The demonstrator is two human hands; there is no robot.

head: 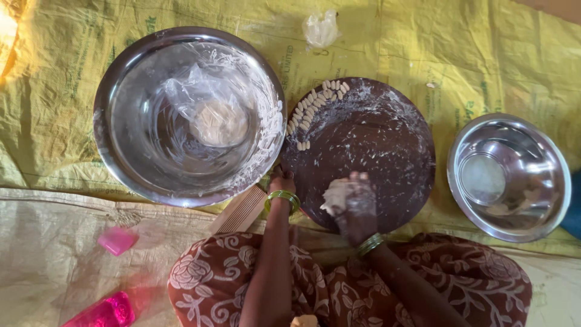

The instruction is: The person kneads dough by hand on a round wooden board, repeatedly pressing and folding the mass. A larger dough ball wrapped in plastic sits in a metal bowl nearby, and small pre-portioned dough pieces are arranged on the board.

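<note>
Step in hand looks like shaping — right hand (356, 203) presses a lump of dough (334, 197) onto the round dark board (363, 145), at about 6 o'clock on the board near its lower rim. Fingers are curled down over the dough, palm on it, so the hand is closed loosely around and over the lump rather than spread wide. Left hand (282, 181) sits at the board's 8 o'clock edge, fingers hooked on the rim to steady it; whether anything is pinched in it I cannot tell. Small shaped dough pieces (315, 109) lie in a curved band at 10 to 11 o'clock on the board. Large steel bowl (121, 79) at 9 o'clock of the board holds a plastic-wrapped dough ball (215, 121); smaller steel bowl (544, 151) at 3 o'clock. By my read, the next move calls for a light, even roll or a pinch-off (board stays braced). The lump is mostly hidden, so its long axis is unclear — the visible part runs roughly 7 to 1 o'clock.
</note>
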